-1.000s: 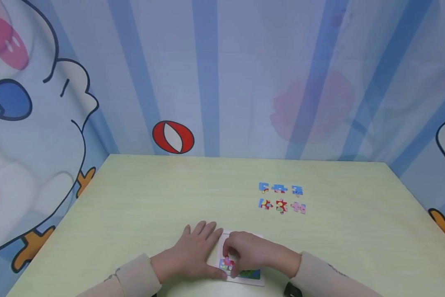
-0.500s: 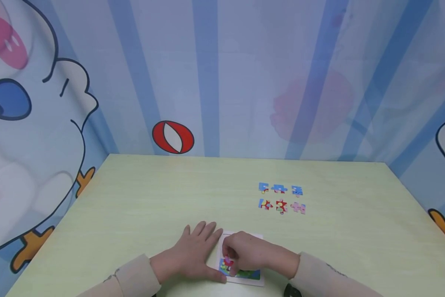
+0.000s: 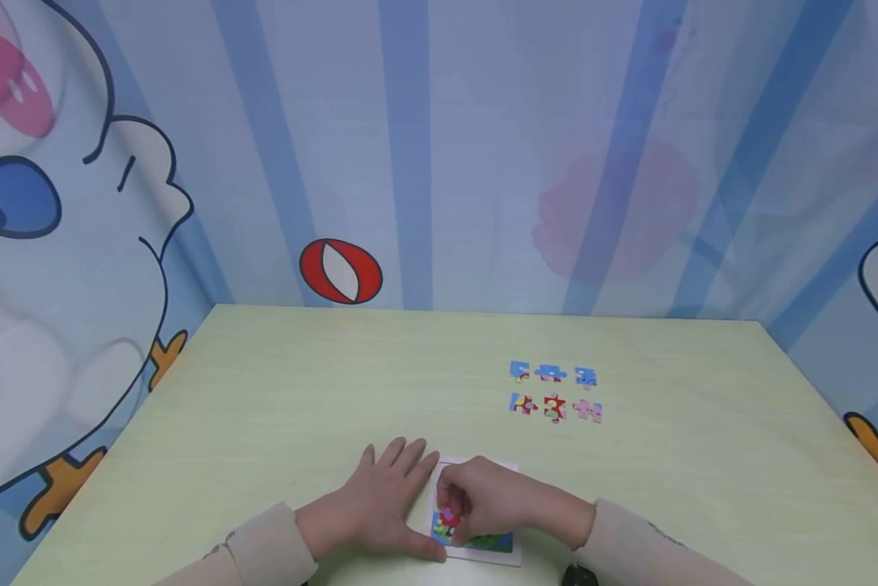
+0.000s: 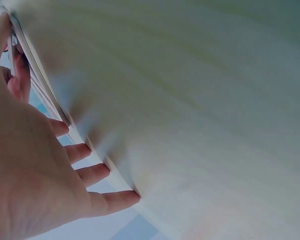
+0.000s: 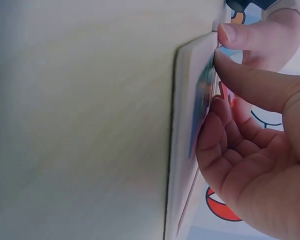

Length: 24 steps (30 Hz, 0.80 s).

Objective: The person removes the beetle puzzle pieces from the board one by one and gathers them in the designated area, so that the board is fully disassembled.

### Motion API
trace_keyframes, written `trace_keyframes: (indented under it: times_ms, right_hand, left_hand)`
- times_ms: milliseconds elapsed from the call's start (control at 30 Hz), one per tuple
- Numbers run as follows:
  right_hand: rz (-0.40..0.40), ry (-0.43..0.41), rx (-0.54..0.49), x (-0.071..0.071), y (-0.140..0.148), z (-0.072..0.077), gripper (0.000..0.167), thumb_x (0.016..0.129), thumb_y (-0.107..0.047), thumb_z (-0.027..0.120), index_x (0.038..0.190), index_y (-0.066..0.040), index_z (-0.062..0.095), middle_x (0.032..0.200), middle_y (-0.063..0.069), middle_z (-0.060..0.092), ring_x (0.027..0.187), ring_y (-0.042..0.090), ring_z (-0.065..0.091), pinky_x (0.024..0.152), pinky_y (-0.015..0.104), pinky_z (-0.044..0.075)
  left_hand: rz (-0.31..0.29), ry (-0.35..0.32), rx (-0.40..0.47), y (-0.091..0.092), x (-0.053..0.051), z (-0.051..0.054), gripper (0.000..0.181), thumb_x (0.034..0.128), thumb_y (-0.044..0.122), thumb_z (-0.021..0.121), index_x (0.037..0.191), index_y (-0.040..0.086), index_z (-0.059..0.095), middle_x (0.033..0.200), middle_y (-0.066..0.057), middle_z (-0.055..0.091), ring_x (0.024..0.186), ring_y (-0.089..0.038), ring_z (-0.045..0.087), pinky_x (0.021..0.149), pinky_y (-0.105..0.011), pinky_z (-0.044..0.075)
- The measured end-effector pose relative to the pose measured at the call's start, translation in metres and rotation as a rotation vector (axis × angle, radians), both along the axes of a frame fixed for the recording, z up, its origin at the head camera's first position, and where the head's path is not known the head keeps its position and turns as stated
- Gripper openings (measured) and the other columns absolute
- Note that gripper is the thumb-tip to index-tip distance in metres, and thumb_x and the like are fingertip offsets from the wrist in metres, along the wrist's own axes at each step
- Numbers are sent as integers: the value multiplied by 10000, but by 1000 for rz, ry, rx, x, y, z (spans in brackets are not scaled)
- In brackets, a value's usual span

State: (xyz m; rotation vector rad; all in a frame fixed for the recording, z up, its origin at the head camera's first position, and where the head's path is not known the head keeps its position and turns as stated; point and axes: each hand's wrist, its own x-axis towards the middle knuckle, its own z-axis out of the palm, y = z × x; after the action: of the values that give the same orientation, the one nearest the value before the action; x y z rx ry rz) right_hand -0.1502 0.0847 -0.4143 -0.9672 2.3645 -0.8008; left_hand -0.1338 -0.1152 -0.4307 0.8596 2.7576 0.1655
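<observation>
A puzzle board [image 3: 486, 557] with a white border lies on the table near its front edge. My left hand [image 3: 380, 513] rests beside its left edge, fingers spread and straight, the thumb at the near left corner. Over the board is my right hand [image 3: 493, 498], fingers curled, pinching a small red and pink puzzle piece [image 3: 449, 518] at the near left part of the picture. In the right wrist view the puzzle piece [image 5: 226, 94] stands partly tilted off the board, mostly hidden by the fingers. Green and blue picture parts show under the hand.
Several loose puzzle pieces [image 3: 554, 407] lie in two rows on the pale table [image 3: 321, 382], back right of the board. A cartoon-printed curtain [image 3: 475, 163] hangs behind the table's far edge. A small black object [image 3: 579, 575] sits beneath the right sleeve.
The pinched puzzle piece has shifted and turned slightly at the board's near left, showing more red now. Both hands stay almost in place.
</observation>
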Motion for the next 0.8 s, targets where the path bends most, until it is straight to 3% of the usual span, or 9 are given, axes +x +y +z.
trace_keyframes:
  times_ms: [400, 800]
  right_hand:
    - [-24, -105, -79, -4, 4, -4, 211, 806, -58, 758, 842, -165, 580, 708, -108, 534, 633, -2, 479, 620, 174, 433]
    - [-50, -151, -128, -10, 16, 8, 155, 836, -19, 684, 875, -151, 614, 744, -81, 590, 678, 41, 524, 668, 207, 447]
  left_hand:
    - [3, -5, -1, 0, 1, 2, 1139, 697, 848, 525, 1515, 91, 285, 1568, -157, 249, 1425, -392, 224, 1034, -698, 233]
    - [2, -5, -4, 0, 0, 0, 1140, 698, 858, 506, 1518, 98, 280, 1572, -158, 240, 1430, -402, 210, 1040, -697, 223]
